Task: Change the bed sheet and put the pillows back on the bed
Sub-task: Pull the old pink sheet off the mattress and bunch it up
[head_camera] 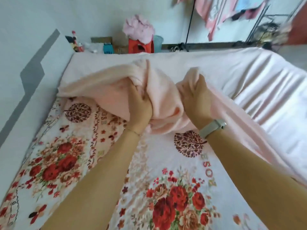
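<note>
Floral bedding (69, 156) covers the near part of the bed; a pale pink sheet (216, 70) lies beyond it. Above the flowers, the left hand (141, 105) and right hand (197, 98) each grip bunched folds of that sheet.

- The left hand (141, 103) and the right hand (197, 97) both grip a bunched pale pink sheet (159, 97), lifted above the bed.
- Under it lies a floral cover (174, 188) with red roses.
- The sheet spreads over the far and right part of the mattress.
- A grey watch (211, 128) is on the right wrist.
- A red stool (141, 45) stands far behind the bed.
</note>
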A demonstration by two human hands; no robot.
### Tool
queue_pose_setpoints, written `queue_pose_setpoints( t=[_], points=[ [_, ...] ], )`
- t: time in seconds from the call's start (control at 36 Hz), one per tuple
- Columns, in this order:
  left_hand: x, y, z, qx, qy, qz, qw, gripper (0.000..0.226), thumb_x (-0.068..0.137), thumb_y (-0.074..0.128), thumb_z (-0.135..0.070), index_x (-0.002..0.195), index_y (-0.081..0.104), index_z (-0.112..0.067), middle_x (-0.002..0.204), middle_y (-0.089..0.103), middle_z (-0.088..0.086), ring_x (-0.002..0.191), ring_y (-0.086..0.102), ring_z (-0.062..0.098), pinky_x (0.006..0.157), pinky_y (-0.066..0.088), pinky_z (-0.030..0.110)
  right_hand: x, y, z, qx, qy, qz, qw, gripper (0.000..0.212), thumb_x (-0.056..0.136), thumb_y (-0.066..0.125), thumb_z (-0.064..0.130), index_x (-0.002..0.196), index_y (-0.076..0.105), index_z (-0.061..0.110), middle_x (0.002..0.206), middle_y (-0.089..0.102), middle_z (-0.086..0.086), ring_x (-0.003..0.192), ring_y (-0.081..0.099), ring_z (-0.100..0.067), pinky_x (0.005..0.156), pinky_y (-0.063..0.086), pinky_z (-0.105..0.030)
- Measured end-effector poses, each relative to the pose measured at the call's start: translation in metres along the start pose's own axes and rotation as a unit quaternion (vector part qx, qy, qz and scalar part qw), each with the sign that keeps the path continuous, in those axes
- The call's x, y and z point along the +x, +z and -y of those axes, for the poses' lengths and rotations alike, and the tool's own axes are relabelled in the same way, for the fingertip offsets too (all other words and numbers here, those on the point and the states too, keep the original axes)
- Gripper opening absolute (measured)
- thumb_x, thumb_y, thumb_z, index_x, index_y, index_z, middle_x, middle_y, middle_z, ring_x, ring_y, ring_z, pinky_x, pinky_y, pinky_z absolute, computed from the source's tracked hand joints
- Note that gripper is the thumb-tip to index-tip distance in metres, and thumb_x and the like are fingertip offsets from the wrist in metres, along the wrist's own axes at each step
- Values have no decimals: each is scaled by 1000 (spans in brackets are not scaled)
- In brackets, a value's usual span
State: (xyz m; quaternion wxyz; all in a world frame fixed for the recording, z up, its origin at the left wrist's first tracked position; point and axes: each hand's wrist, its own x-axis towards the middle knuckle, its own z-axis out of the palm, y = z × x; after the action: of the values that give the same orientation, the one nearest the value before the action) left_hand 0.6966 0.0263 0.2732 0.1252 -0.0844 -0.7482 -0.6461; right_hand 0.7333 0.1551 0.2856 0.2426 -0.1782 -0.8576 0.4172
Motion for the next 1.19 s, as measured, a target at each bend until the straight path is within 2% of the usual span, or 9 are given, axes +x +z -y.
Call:
queue_pose_setpoints(
  t=[0.11,0.22,0.33,0.44,0.56,0.69,0.86,0.94,1.19],
  points=[
    [5,32,33,78,-18,3,997,41,89,42,2,129,39,0,127,49,16,119,46,25,100,35,27,11,-10,-37,11,-69,24,997,14,93,52,31,95,46,18,84,55,8,82,55,-19,72,48,-36],
    [-44,39,103,214,-133,117,961,14,82,46,-4,93,53,1,85,58,23,87,57,40,69,42,40,-23,1,-103,-55,72,221,971,31,97,44,16,126,47,5,118,57,-15,97,53,-22,90,41,-36],
    [-91,43,145,264,-207,183,924,22,81,48,-9,90,64,2,100,67,18,96,60,34,84,47,43,-71,4,-168,-74,201,297,930,42,97,42,13,139,36,9,130,52,-15,93,43,-13,84,39,-28],
    [-110,70,165,300,-180,251,903,36,89,54,-18,123,57,-7,121,59,11,112,54,31,91,46,41,-100,-8,-221,-67,284,260,920,48,97,39,12,144,28,12,136,46,-13,90,44,-16,69,39,-18],
    [-133,117,174,325,-81,317,887,36,86,43,-28,114,61,-14,105,64,7,98,60,29,73,49,38,-125,-40,-269,-64,342,219,912,45,99,34,13,144,27,15,141,42,-11,99,53,-22,79,43,-30],
    [-186,187,170,314,-12,404,859,37,88,52,-17,124,54,-8,122,57,12,115,51,31,94,44,47,-147,-102,-333,-68,402,142,902,43,99,35,13,142,31,12,141,43,-12,101,51,-21,86,42,-33],
    [-236,284,142,333,26,497,801,50,94,46,-28,142,35,-18,148,32,3,137,27,24,109,31,43,-142,-201,-417,-95,432,62,895,37,99,35,17,135,37,10,92,46,7,66,30,1,77,40,-27],
    [-254,343,131,302,78,525,792,49,93,48,-26,140,37,-17,146,37,3,137,29,23,107,34,40,-126,-255,-459,-111,443,14,890,46,99,36,18,143,31,5,133,47,-12,99,55,-18,90,42,-38],
    [-326,569,113,340,98,593,723,70,93,41,-53,149,5,-33,159,2,-7,146,-3,20,115,5,50,-80,-405,-610,-237,464,-87,849,56,98,40,30,147,16,19,151,20,-13,138,17,-32,104,25,-50]
  ],
)
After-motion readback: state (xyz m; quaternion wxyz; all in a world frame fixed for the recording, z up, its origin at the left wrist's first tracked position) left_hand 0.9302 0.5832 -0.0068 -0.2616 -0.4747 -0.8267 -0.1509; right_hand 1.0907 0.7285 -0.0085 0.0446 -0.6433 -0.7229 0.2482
